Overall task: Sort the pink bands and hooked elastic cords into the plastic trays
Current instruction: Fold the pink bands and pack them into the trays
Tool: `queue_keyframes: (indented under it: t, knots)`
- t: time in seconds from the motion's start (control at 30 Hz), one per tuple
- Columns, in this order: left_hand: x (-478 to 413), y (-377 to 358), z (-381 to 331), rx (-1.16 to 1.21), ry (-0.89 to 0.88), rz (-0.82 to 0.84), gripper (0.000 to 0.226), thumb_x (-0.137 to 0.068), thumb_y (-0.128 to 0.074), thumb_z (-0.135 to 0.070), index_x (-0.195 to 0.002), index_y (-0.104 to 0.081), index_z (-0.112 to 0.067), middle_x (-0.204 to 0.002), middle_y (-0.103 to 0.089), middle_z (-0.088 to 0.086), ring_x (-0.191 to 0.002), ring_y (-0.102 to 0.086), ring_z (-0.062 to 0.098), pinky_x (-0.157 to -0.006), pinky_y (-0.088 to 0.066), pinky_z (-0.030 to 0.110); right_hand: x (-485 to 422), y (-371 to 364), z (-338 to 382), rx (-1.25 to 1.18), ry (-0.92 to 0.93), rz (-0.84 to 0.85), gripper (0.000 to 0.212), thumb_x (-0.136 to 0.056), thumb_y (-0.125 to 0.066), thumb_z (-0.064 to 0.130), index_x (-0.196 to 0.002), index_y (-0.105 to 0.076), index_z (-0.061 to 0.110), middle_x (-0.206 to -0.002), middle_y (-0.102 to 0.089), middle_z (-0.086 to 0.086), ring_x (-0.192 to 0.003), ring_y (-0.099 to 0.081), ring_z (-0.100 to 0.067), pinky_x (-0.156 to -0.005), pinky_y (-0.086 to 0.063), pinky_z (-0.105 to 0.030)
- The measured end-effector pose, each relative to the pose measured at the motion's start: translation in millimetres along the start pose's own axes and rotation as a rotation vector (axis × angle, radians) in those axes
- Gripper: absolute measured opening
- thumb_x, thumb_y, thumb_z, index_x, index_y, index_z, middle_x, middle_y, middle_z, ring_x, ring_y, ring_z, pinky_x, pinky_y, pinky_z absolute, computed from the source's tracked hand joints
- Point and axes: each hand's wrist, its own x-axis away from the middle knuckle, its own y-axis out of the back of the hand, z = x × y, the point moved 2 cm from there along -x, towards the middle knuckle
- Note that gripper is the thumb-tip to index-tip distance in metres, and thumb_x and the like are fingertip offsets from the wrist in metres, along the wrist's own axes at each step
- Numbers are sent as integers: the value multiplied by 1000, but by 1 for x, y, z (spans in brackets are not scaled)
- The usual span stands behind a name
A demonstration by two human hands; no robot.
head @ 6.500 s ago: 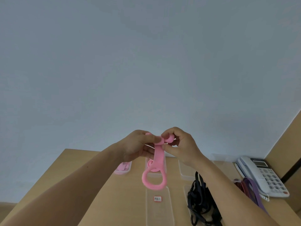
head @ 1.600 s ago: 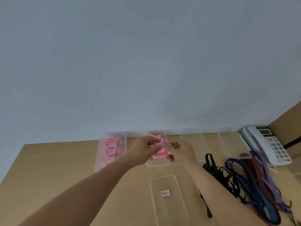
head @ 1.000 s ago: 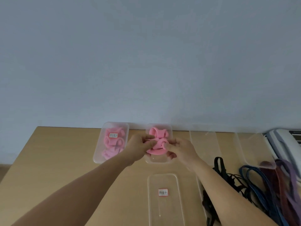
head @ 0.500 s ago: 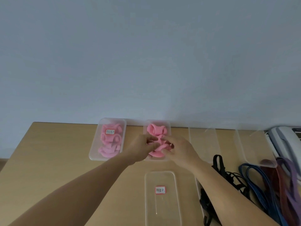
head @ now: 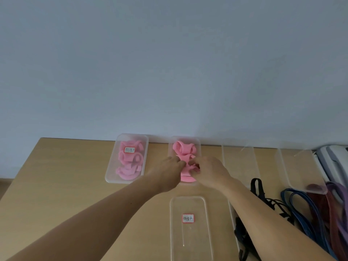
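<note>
Head cam: left hand (head: 167,172) and right hand (head: 209,172) both pinch a bunched pink band (head: 185,178) inside the tray (head: 199,146). Probably so it fits.

The light is soft and a bit dim, and the plain grey-blue wall (head: 169,63) looks cool. Faint shadows lie on the light wooden desk (head: 56,185) close to the arms. Thin white shine sits on the clear plastic trays (head: 243,147). The left hand (head: 167,172), the right hand (head: 209,172) and the soft pink band (head: 186,167) between them look a little fuzzy. The blue and purple cords (head: 305,213) at the right edge are smeared. The desk looks stretched toward the corners.
</note>
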Motion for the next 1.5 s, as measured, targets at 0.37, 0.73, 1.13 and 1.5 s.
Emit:
queue_keyframes:
  t: [0.37,0.73,1.13,1.5]
  knots:
    - [-5,-8,10,-321,-17,-26,30,-90,-47,-30,-112,-68,-25,-103,-67,-3,-118,-45,23,-105,-23,42,-12,-18,1,260,16,41,24,-93,-47,38,-95,-66,23,-91,-68,-2,-77,-60,-25,-58,-33,-28]
    - [0,-7,10,-200,-7,-159,12,-79,-67,-27,-88,-73,-22,-85,-68,-4,-98,-60,27,-95,-40,44,-8,-30,3,493,179,-107,24,-95,-49,30,-105,-70,22,-111,-61,1,-101,-56,-23,-75,-42,-36]
    - [-2,-6,13,-121,-14,-101,37,-89,-50,-46,-119,-61,-27,-117,-60,-7,-121,-43,21,-104,-29,35,1,-28,-5,240,14,-194,19,-88,-63,34,-101,-68,21,-108,-65,6,-89,-65,-21,-63,-43,-29]
    - [12,0,10,-175,-57,-88,41,-94,-44,-50,-121,-59,-24,-130,-54,-7,-131,-37,20,-108,-26,36,11,-32,-5,128,-7,-171,32,-93,-57,44,-115,-64,22,-124,-58,8,-98,-63,-20,-71,-50,-33]
